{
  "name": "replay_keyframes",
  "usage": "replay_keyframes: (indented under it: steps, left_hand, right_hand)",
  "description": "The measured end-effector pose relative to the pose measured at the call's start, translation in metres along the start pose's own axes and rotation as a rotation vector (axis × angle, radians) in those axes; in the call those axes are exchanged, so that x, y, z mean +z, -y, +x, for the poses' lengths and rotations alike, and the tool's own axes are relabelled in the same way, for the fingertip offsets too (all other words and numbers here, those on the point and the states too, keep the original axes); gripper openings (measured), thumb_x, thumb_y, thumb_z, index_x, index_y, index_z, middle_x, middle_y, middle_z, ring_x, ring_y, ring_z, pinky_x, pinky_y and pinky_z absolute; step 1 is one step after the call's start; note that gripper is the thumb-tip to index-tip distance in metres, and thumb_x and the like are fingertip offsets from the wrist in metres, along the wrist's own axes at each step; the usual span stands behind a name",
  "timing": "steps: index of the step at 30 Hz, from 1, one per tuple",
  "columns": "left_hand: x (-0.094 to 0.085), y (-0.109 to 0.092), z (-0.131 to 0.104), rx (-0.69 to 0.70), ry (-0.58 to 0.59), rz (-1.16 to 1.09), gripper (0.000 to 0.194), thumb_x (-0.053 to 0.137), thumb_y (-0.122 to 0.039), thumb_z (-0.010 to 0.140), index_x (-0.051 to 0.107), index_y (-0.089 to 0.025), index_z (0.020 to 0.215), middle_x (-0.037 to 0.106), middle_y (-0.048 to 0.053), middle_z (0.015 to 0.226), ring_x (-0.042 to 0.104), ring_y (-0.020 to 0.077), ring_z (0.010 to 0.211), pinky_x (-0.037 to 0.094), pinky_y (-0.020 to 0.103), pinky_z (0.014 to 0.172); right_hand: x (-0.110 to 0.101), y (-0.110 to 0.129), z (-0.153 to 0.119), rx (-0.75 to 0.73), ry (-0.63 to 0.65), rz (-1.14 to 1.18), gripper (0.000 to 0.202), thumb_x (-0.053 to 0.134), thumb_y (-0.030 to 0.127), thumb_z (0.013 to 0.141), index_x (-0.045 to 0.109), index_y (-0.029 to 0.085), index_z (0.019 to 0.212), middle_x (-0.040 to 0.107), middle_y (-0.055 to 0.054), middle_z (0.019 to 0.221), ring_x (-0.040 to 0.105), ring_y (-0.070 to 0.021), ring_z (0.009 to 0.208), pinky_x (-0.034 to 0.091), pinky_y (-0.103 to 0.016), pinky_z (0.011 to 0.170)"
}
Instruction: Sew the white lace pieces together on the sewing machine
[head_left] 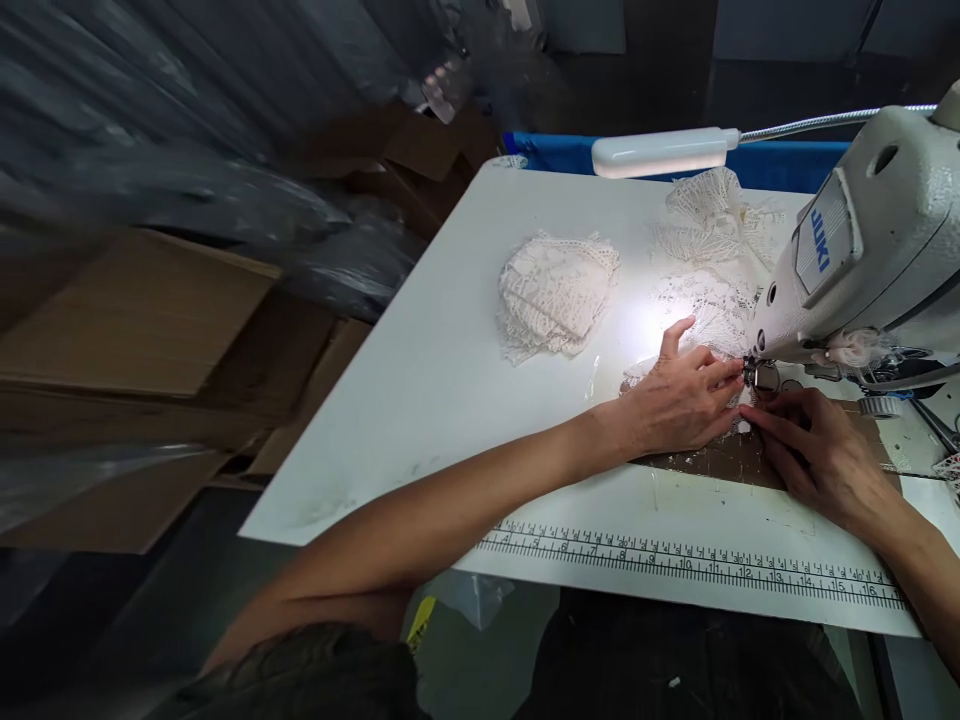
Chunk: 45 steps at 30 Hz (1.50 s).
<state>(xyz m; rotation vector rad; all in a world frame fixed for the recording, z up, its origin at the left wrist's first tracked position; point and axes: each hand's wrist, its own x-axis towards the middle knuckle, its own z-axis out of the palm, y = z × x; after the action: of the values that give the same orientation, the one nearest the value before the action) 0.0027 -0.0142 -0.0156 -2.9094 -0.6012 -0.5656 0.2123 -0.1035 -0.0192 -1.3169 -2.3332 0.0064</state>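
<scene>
White lace fabric (712, 300) lies bunched under the sewing machine's needle area and spreads toward the far edge of the table. My left hand (686, 395) rests flat on the lace just left of the presser foot (750, 370), its fingers stretched out and the thumb apart. On the near right side of the foot, my right hand (817, 450) has its fingers pinched at the lace's edge, close to my left fingertips. The needle itself is too small to make out.
The white sewing machine (877, 230) fills the right side. A lamp (664, 153) shines from above. A folded lace pile (559, 295) sits on the white table (450, 400), whose front edge bears a ruler strip (690, 565). Cardboard boxes (135, 310) stand to the left.
</scene>
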Motion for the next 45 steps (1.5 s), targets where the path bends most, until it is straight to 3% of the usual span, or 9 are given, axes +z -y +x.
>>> replay_keyframes:
  steps: [13,18,21,25,28,32,34,39,45]
  left_hand:
    - [0.006,-0.006,0.008,-0.123,-0.018,0.061,0.034,0.034,-0.030,0.101,0.065,-0.016,0.104,0.066,0.006,0.105,0.056,0.0191,0.086,0.028,0.053,0.101]
    - [0.002,-0.003,0.008,-0.136,-0.068,0.061,0.032,0.038,-0.031,0.099,0.062,-0.011,0.107,0.061,0.014,0.116,0.056,0.0225,0.093,0.037,0.047,0.090]
    - [-0.005,0.009,0.008,0.028,-0.052,-0.044,0.028,0.042,-0.030,0.097,0.061,-0.011,0.103,0.062,0.015,0.112,0.057,0.0223,0.093,0.043,0.041,0.083]
    - [-0.008,0.023,0.008,0.278,0.073,-0.257,0.021,0.047,-0.027,0.095,0.062,-0.013,0.100,0.065,0.011,0.102,0.059,0.0174,0.084,0.048,0.034,0.078]
    - [-0.001,0.023,0.009,0.201,0.027,-0.384,0.024,0.042,-0.022,0.098,0.063,-0.014,0.089,0.067,0.010,0.096,0.061,0.0147,0.081,0.050,0.032,0.075]
    - [0.005,0.018,0.011,-0.117,-0.193,-0.573,0.020,0.044,-0.021,0.095,0.058,-0.015,0.082,0.064,0.003,0.075,0.056,0.0094,0.064,0.048,0.023,0.058]
    - [0.005,0.015,0.011,-0.186,-0.236,-0.596,0.017,0.047,-0.021,0.093,0.057,-0.016,0.080,0.063,0.001,0.072,0.054,0.0084,0.060,0.047,0.022,0.055]
    - [0.004,0.013,0.009,-0.044,-0.169,-0.519,0.019,0.044,-0.019,0.094,0.059,-0.015,0.084,0.069,0.006,0.087,0.063,0.0117,0.080,0.052,0.026,0.070]
    - [0.007,0.015,0.006,0.126,-0.032,-0.283,0.020,0.044,-0.020,0.095,0.063,-0.017,0.091,0.071,0.004,0.096,0.061,0.0145,0.081,0.047,0.031,0.074]
  right_hand:
    - [0.005,-0.005,0.006,0.112,0.086,-0.132,0.042,0.036,0.036,0.096,0.066,0.022,0.122,0.056,-0.014,0.097,0.056,-0.0190,0.068,0.043,-0.028,0.048]
    - [-0.010,-0.009,0.002,0.193,0.048,0.139,0.038,0.041,0.034,0.096,0.063,0.022,0.125,0.060,-0.012,0.105,0.061,-0.0229,0.089,0.052,-0.035,0.070]
    - [-0.014,-0.011,-0.001,0.281,0.009,0.232,0.034,0.042,0.031,0.095,0.061,0.020,0.121,0.063,-0.010,0.104,0.061,-0.0235,0.095,0.052,-0.039,0.078]
    - [-0.009,-0.012,-0.002,0.340,-0.023,0.221,0.022,0.044,0.031,0.091,0.060,0.018,0.101,0.062,-0.008,0.088,0.061,-0.0198,0.073,0.051,-0.036,0.068]
    - [-0.006,-0.010,-0.001,0.310,-0.062,0.211,0.018,0.045,0.030,0.091,0.057,0.018,0.097,0.062,-0.007,0.086,0.060,-0.0188,0.070,0.051,-0.034,0.066]
    - [-0.005,-0.002,0.000,0.204,-0.061,0.179,0.020,0.042,0.027,0.094,0.059,0.018,0.100,0.062,-0.009,0.093,0.061,-0.0199,0.079,0.053,-0.035,0.070]
    - [-0.004,0.001,0.001,0.158,-0.022,0.131,0.027,0.041,0.028,0.096,0.062,0.019,0.109,0.061,-0.011,0.101,0.061,-0.0214,0.085,0.054,-0.037,0.074]
    - [-0.001,0.001,0.003,0.016,-0.002,-0.006,0.034,0.041,0.029,0.097,0.066,0.015,0.116,0.059,-0.016,0.104,0.058,-0.0244,0.087,0.054,-0.040,0.072]
    - [-0.005,-0.001,0.004,-0.033,-0.003,0.018,0.034,0.041,0.029,0.098,0.070,0.016,0.112,0.059,-0.015,0.105,0.060,-0.0226,0.090,0.055,-0.038,0.075]
